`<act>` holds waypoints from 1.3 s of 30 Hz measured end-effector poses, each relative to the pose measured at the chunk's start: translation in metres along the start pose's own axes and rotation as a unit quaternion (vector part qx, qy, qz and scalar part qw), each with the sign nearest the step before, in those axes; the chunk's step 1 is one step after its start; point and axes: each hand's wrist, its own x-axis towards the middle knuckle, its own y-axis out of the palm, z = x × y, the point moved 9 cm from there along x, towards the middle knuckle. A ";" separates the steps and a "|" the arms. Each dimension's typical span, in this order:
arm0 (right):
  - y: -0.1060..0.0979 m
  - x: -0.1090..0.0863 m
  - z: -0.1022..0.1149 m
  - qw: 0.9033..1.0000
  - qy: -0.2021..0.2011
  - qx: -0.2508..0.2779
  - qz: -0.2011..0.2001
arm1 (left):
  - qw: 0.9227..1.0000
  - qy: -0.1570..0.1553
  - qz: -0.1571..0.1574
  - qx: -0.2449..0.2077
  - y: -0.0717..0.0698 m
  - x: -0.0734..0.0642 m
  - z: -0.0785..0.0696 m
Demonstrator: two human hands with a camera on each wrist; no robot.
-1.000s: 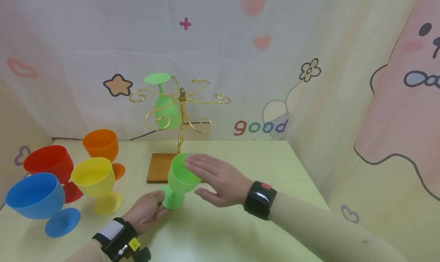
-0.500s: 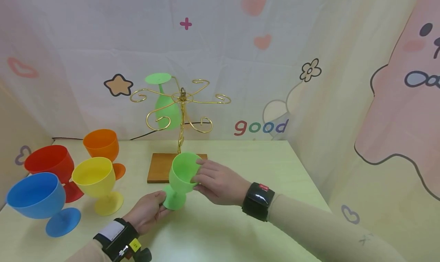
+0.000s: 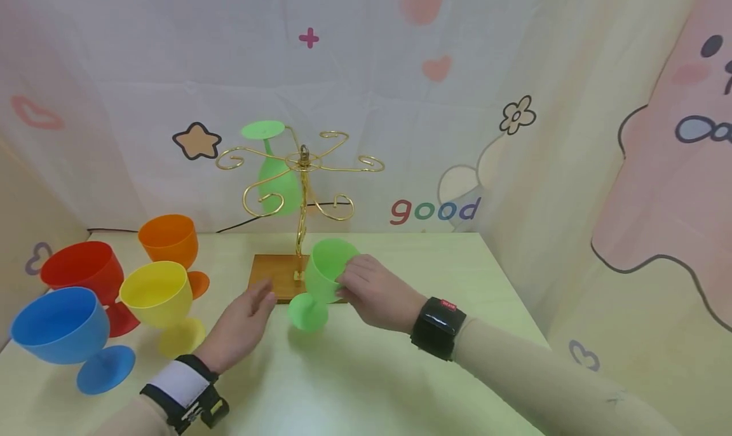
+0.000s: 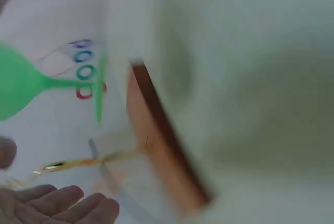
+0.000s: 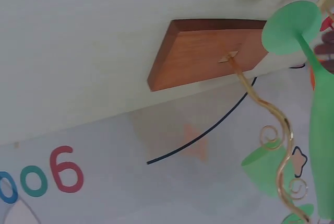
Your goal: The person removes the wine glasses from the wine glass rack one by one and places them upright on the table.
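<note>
My right hand (image 3: 380, 293) pinches the rim of a light green plastic goblet (image 3: 321, 278), raised above the table with its foot toward me. My left hand (image 3: 243, 325) is just left of the goblet's foot, fingers extended and apart from it. In the left wrist view, the goblet (image 4: 18, 85) shows its stem and foot beyond the left fingers (image 4: 62, 205). Behind stands a gold wire rack (image 3: 303, 201) with curled arms on a wooden base (image 3: 274, 274). Another green goblet (image 3: 280, 188) hangs upside down by its foot from the rack's back left arm.
At the left of the table (image 3: 423, 379) stand a blue goblet (image 3: 63, 344), a red goblet (image 3: 105, 280), a yellow goblet (image 3: 160, 306) and an orange goblet (image 3: 171, 245). A printed curtain (image 3: 366, 61) hangs behind the table's back edge.
My left hand has let go of the goblet's foot and drawn back left. My right hand has closed on the rim and moved the goblet up and to the right.
</note>
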 end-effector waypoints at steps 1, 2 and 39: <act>-0.001 -0.002 -0.006 1.000 0.006 -0.004 0.002 | 0.996 0.036 -0.010 0.082 -0.004 -0.001 -0.010; -0.001 -0.005 -0.012 1.000 0.014 -0.008 0.004 | 0.983 0.070 -0.025 0.166 -0.007 -0.003 -0.018; -0.016 -0.125 -0.205 0.934 0.332 -0.096 0.086 | 0.894 0.104 -0.063 0.432 -0.020 -0.022 -0.018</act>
